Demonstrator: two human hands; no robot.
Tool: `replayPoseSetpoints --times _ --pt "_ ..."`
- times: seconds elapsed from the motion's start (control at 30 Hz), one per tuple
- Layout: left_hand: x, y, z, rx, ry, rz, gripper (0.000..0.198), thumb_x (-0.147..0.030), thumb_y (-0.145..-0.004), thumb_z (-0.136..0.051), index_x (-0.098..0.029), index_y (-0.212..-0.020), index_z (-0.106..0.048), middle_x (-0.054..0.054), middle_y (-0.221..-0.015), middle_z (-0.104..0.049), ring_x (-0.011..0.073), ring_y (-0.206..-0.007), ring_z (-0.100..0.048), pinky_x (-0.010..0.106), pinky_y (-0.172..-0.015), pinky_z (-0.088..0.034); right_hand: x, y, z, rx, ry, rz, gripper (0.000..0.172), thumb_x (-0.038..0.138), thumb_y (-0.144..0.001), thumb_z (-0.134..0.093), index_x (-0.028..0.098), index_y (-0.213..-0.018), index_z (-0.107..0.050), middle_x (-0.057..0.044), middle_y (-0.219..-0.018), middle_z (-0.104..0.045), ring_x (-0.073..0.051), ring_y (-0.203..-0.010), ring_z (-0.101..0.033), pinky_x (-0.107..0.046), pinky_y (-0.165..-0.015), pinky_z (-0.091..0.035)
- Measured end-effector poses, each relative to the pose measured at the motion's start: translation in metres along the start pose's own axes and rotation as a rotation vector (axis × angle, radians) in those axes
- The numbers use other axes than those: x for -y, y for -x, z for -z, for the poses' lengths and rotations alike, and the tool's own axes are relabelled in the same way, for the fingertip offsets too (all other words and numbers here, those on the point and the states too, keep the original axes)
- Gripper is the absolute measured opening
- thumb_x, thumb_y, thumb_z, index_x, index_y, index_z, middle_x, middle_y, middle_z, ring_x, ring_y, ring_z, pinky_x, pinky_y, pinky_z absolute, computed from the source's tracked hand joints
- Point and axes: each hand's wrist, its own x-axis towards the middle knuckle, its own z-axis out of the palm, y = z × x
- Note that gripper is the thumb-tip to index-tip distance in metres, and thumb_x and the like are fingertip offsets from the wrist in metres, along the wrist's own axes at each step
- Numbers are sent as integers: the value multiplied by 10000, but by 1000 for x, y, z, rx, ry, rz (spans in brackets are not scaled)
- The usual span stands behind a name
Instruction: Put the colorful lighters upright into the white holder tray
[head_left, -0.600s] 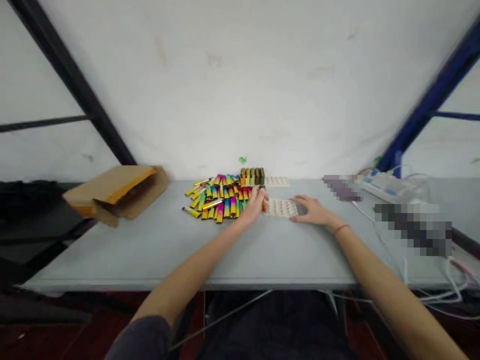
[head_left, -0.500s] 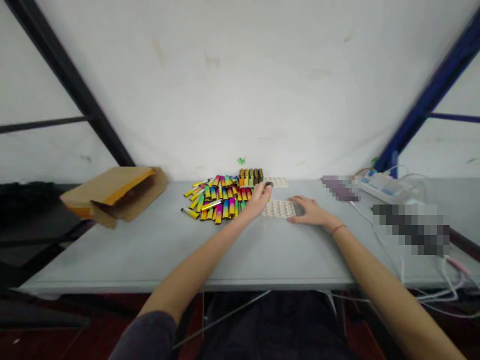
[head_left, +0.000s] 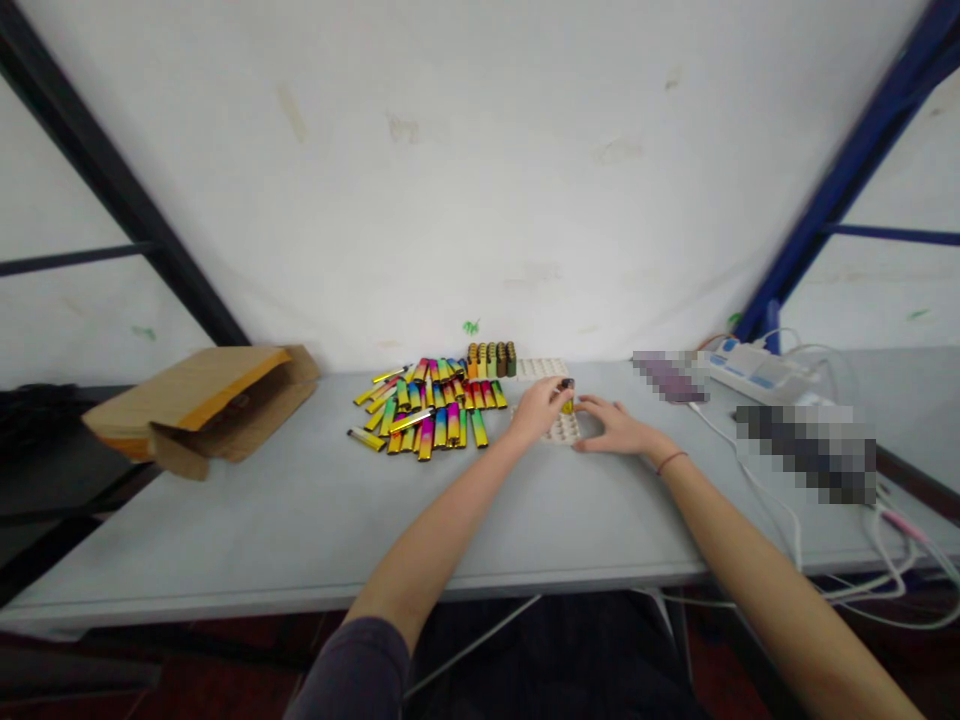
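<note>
Far left: a black frame bar slanting up the white wall. Next, on the grey table, a brown cardboard box lying on its side, open end toward the middle, well apart from everything else.

Further right, a loose heap of lighters in yellow, green, pink and blue, lying flat and crisscrossed. Behind it, against the wall, a short upright row of lighters just beside a pale far tray. Above that row, a small green mark on the wall, too small to read; any print on the lighters likewise.

Just right of the heap, the left hand, fingers pinched closed on one dark-and-yellow lighter at the near tray; whether touching it, unclear. Tray mostly hidden between both hands. At its right end, the right hand, flat and spread, palm down, gripping nothing; a thin red band on the wrist.

Beyond, two blurred-out patches, then a white power strip with blue markings, unreadable, and pale cables trailing over the table's right edge. Far right: a blue frame bar slanting up.
</note>
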Motion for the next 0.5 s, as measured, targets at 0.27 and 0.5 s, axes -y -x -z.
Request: replayPoseSetpoints --times 0.27,0.5 --pt "5 -2 0 19 -93 27 192 -253 -964 -542 -149 -1074 -661 98 -1084 -737 217 -990 -678 324 -939 -507 -5 -1 -2 2 48 1 824 633 -747 -694 235 -1445 -512 -186 -1609 -365 -406 -1502 -303 -658 -1207 -135" --pt "-3 -4 -4 25 -314 -12 190 -247 -987 -526 -121 -1073 -641 151 -1111 -717 249 -1070 -661 359 -984 -489 -4 -1 -3 3 99 3 879 674 -760 -649 193 -1476 -485 -220 -1607 -355 -397 -1503 -305 -641 -1209 -160"
